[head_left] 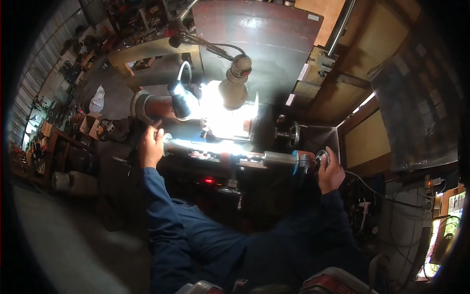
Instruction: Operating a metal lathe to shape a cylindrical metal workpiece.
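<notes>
Head view: a long metal workpiece assembly, glaring white along its middle, lies crosswise in front of the person, between a pale round metal disc (168,145) on the left and a thick grey metal cylinder (279,159) on the right. The left hand (152,148) is at the disc's rim, fingers bent; whether it grips or merely touches, I cannot tell. The right hand (331,172) is curled round a small dark round handwheel (321,156), beyond a bright blue ring (295,163). Uneven support from the two hands could let one end tilt or slip. Glare from the black-headed lamp (183,104) might hide a poor fit, and the left sleeve (160,193) could snag if anything there turned.
</notes>
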`<state>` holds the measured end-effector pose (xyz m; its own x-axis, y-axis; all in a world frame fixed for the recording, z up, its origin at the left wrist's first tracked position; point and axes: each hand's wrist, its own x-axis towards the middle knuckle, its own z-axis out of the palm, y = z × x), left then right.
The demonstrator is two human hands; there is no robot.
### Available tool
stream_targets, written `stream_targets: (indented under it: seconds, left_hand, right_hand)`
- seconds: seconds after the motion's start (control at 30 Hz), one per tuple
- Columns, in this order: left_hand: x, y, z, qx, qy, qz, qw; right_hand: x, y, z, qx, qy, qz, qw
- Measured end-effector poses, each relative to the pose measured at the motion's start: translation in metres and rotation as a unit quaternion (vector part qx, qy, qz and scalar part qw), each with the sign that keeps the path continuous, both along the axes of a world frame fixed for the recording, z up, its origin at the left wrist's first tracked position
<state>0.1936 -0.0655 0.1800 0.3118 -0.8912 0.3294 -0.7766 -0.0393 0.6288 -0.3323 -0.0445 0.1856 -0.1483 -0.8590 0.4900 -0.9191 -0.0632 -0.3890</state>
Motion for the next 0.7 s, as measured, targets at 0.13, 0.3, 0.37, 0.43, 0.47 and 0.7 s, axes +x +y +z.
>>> stream_targets:
  seconds: [0.13, 0.3, 0.37, 0.43, 0.47, 0.7]
  left_hand:
    - [0.002, -0.019, 0.001, -0.019, -0.015, -0.008, 1.000]
    - [0.002, -0.028, 0.013, 0.071, 0.002, -0.010, 0.997]
    - [0.006, -0.031, 0.013, 0.070, -0.019, -0.011, 0.997]
    - [0.004, -0.034, 0.014, 0.064, -0.027, -0.007, 0.998]
    - [0.002, -0.036, 0.014, 0.055, -0.037, -0.001, 0.998]
    - [-0.006, -0.049, 0.008, 0.004, -0.103, 0.034, 0.994]
  right_hand:
    - [-0.003, -0.005, -0.007, -0.016, 0.009, -0.005, 1.000]
    - [-0.002, -0.008, -0.018, -0.055, 0.012, 0.004, 0.998]
    - [0.002, -0.008, -0.019, -0.051, 0.002, -0.005, 0.999]
    - [0.003, -0.008, -0.023, -0.047, -0.010, -0.014, 0.999]
    - [0.002, -0.010, -0.027, -0.059, -0.017, -0.012, 0.998]
    - [-0.004, -0.019, -0.030, -0.056, -0.013, -0.027, 0.998]
